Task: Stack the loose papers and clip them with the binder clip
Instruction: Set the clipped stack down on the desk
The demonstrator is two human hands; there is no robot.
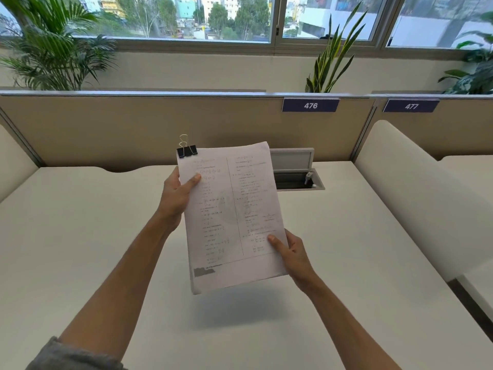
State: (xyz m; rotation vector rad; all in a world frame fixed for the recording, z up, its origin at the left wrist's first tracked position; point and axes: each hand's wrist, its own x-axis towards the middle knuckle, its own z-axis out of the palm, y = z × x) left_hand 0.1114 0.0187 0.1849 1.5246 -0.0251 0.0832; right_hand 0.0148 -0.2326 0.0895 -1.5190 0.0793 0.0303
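The left hand's (174,200) fingers close on the left edge of the papers (232,214), the thumb (193,180) pressed flat across the printed front near the top and the other fingers hidden behind the sheets. The right hand (292,253) pinches the lower right corner the same way, thumb on the front, remaining fingers curled behind. Both bare forearms reach forward and upward from the bottom of the view, the left one emerging from a grey sleeve (74,356), and together they hold the stack raised above the white desk (80,236), clear of its surface and tilted slightly clockwise. A soft shadow lies on the desk beneath it. The papers form one squared white stack, its top sheet covered in small print set in two columns, the layered edges showing along the bottom and right side. A black binder clip (186,150) with silver wire handles grips the stack's top left corner, one handle standing upright above it. Behind the papers, a cable hatch (296,169) stands open in the smooth desk, before a beige partition (133,124) bearing blue labels numbered 476 and 477.
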